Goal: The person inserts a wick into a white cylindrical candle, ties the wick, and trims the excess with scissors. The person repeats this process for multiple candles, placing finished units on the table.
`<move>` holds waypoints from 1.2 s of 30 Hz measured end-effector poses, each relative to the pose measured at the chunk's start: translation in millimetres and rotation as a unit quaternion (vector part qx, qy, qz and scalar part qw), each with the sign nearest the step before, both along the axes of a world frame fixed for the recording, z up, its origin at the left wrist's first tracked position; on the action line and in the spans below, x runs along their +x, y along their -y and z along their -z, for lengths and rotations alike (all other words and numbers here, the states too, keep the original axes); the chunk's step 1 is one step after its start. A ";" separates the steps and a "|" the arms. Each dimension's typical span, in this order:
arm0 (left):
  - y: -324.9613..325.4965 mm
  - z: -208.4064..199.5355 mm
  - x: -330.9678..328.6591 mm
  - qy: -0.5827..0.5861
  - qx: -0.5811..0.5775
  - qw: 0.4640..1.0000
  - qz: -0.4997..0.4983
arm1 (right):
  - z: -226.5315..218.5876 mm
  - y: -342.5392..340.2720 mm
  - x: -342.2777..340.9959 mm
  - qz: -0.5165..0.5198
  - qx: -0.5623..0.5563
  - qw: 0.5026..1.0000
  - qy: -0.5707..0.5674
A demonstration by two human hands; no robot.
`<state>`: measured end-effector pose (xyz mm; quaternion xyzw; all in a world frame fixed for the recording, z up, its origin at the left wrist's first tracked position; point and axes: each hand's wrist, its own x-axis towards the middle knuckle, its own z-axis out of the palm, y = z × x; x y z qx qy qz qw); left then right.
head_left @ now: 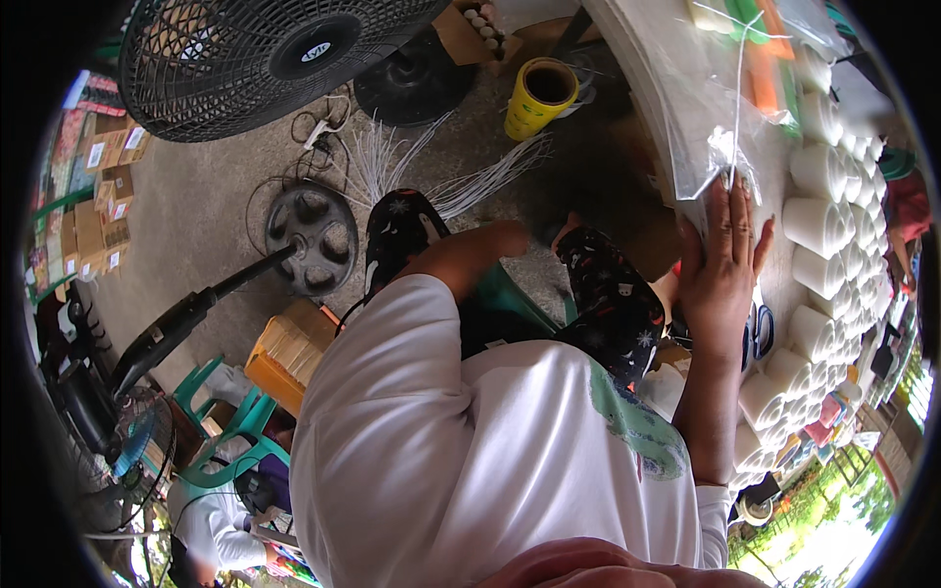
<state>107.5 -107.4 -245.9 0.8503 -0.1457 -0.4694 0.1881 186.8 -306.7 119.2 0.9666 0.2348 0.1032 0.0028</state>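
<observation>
- Brown cardboard boxes (98, 186) are stacked far to the left, by the wall.
- Green plastic chairs (235, 421) stand low on the left. Another person in a white top (206, 519) sits just under them.
- Black fan (265, 49) is at the top. Its round black base (314, 235) lies on the floor below it.
- Thin white sticks (412, 167) are spread out on the floor, next to a yellow roll of tape (539, 93).
- Left hand (495, 240) is down by the knee, near the dark spotted trousers (608, 294). It looks curled, but I cannot tell if it holds anything.
- Right hand (723, 265) lies flat on the edge of the table (627, 59). Its fingers are open and spread wide, and the tips press on a clear plastic bag (706, 118).
- The bag lies on the table, just above the fingers. Orange and green things are inside it at the far end.
- I think the bag is held best with the whole palm flat and the fingers wide, because thin plastic slips and crumples easily.
- White cups (814, 225) lie in rows just to the right of the hand, so I think it needs care not to bump them.
</observation>
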 end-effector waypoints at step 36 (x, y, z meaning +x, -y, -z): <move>-70.5 -53.7 -125.3 -0.299 0.010 0.881 -0.367 | -12.4 -0.6 11.1 0.001 -0.008 0.994 -0.110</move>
